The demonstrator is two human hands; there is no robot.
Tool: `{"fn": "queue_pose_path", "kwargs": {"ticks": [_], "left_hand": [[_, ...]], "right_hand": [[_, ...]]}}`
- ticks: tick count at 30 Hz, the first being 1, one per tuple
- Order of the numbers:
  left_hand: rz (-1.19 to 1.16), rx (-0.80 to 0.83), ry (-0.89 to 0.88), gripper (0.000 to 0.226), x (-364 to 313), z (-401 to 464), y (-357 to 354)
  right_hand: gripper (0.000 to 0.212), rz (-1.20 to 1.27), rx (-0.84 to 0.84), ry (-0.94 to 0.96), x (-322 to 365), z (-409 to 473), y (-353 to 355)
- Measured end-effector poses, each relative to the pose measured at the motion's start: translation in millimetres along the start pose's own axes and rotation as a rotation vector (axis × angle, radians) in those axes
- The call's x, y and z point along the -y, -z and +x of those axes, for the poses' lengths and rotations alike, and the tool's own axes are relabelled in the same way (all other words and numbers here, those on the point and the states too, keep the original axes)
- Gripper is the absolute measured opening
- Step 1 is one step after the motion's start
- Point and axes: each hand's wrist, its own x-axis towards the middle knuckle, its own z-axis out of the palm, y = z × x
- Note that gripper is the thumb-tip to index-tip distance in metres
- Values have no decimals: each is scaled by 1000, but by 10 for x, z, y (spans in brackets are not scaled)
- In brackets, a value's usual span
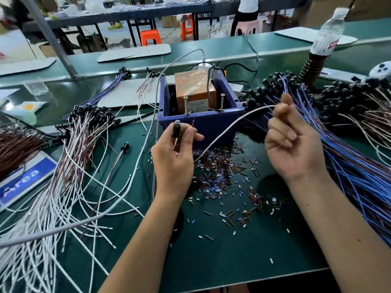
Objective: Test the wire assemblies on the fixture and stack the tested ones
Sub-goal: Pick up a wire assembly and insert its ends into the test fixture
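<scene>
Wire assembly (176, 130): black holder, clear bulb tip, white lead.

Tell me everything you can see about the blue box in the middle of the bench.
The blue box looks like an open-topped plastic bin standing upright on the green mat. Inside it sits an orange block wrapped in clear film. Two screws stand upright at its front rim. Dark cables drop in from behind. Cut insulation bits lie against its base.

Water bottle (327, 31) stands beyond orange stools (149, 37).
</scene>
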Motion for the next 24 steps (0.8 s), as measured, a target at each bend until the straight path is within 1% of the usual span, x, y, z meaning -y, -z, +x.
{"fn": "queue_pose_path", "kwargs": {"ticks": [4, 8, 12, 14, 16, 18, 22, 24], "left_hand": [[81, -125, -101, 17, -21, 11, 31], [68, -139, -125, 19, -71, 3, 10], [53, -38, -114, 17, -96, -24, 17], [12, 41, -83, 15, -116, -35, 0], [-49, 115, -35, 13, -131, -44, -34], [-138, 183, 20, 14, -145, -53, -64], [-392, 335, 203, 16, -148, -83, -119], [-424, 362, 243, 15, -137, -92, -131]], "right_hand": [[34, -139, 178, -83, -54, -44, -17], [35, -364, 279, -131, -97, -87, -20], [34, -722, 256, -233, -235, -132, -49], [39, -905, 230, -275, -330, -152, -59], [45, -1061, 243, -293, -423, -171, -76], [48, -1124, 265, -323, -484, -198, -99], [48, -1160, 270, -352, -507, -227, -126], [49, -1147, 250, -365, -492, -228, -124]]}}
